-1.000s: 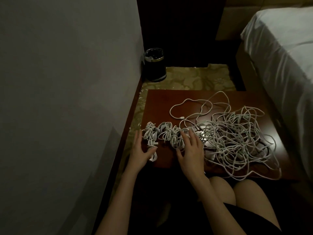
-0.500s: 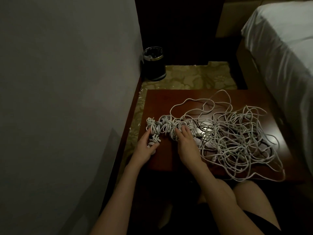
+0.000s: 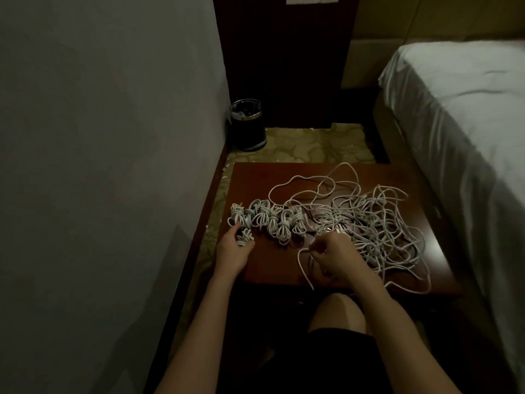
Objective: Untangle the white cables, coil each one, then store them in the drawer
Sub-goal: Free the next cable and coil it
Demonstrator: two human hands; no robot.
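On counter, left of tangle: row of coiled cables done. Left hand grip round small coil; right hand grip pinching loose cable. Most cables untangled yet; drawer unseen.

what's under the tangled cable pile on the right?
Under the tangled cable pile the red-brown tabletop shows through the gaps. A small shiny patch glints near the right hand; what it is cannot be told. Anything else is covered by cable.
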